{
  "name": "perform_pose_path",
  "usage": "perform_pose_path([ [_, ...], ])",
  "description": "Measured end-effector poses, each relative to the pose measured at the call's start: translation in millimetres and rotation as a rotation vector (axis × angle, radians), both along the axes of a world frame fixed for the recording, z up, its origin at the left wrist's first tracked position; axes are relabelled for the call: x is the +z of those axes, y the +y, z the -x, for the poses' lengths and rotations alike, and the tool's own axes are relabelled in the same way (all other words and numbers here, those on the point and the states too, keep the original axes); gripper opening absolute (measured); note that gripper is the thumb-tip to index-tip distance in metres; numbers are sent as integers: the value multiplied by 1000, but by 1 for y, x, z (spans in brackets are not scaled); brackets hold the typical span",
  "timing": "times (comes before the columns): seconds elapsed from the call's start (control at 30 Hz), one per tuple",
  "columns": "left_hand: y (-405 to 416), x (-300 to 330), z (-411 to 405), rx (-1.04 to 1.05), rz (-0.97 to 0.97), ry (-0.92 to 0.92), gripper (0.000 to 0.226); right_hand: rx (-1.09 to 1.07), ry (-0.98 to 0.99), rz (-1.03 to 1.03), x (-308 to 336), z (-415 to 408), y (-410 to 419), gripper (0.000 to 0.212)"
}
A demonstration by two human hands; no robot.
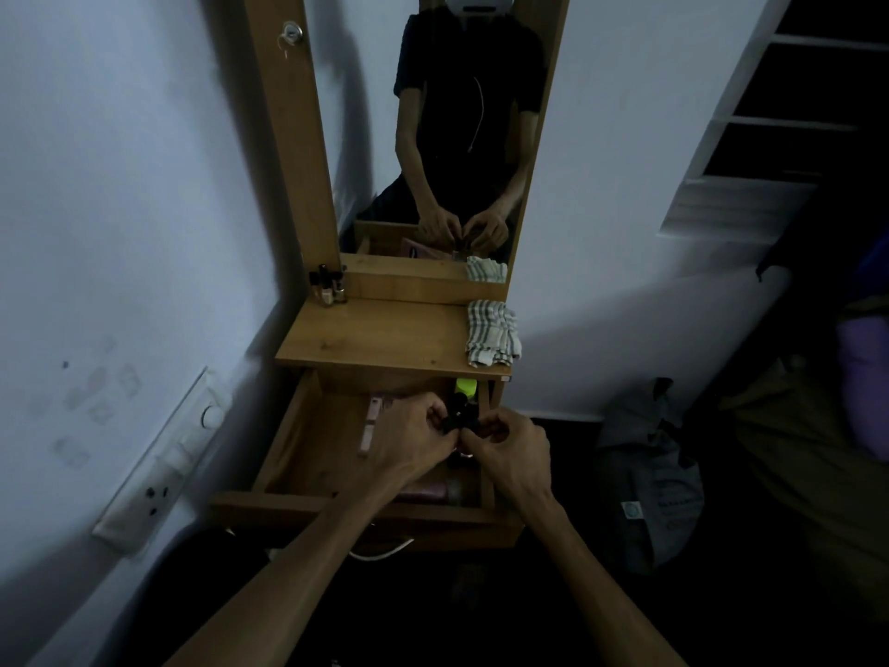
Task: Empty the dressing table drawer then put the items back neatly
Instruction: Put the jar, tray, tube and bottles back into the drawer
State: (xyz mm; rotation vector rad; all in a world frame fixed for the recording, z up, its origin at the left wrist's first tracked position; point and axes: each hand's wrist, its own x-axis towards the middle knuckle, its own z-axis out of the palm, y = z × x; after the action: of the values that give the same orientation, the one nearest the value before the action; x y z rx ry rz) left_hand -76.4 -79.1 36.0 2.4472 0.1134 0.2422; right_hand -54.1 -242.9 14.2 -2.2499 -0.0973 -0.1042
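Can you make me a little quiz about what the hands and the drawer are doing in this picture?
1. True or false: the wooden drawer is closed.
2. What lies on the wooden tabletop's right side: A) striped folded cloth B) book C) cup?
3. What are the left hand and right hand holding together?

Key:
1. False, it is pulled open.
2. A, the striped folded cloth.
3. A small black object, above the drawer; too dark to identify.
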Motion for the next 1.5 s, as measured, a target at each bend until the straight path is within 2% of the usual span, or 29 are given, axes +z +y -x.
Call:
perform_pose_path([
  [0.07,0,-5,1,5,-4,17,25,6,10,10,-5,0,-1,42],
  [0.2,1,-14,2,-13,0,61,26,14,29,38,-9,1,0,28],
  [0.43,-2,-26,0,-13,1,72,25,70,-18,192,-14,-2,-3,21],
  [0.6,-4,-31,-2,-40,4,82,21,91,11,276,-17,-8,-6,29],
  [0.8,-2,-36,-5,-78,-33,78,27,135,27,356,-16,-12,-5,31],
  [1.5,-1,-45,-9,-121,-94,114,31,224,-72,529,-9,-13,-1,28],
])
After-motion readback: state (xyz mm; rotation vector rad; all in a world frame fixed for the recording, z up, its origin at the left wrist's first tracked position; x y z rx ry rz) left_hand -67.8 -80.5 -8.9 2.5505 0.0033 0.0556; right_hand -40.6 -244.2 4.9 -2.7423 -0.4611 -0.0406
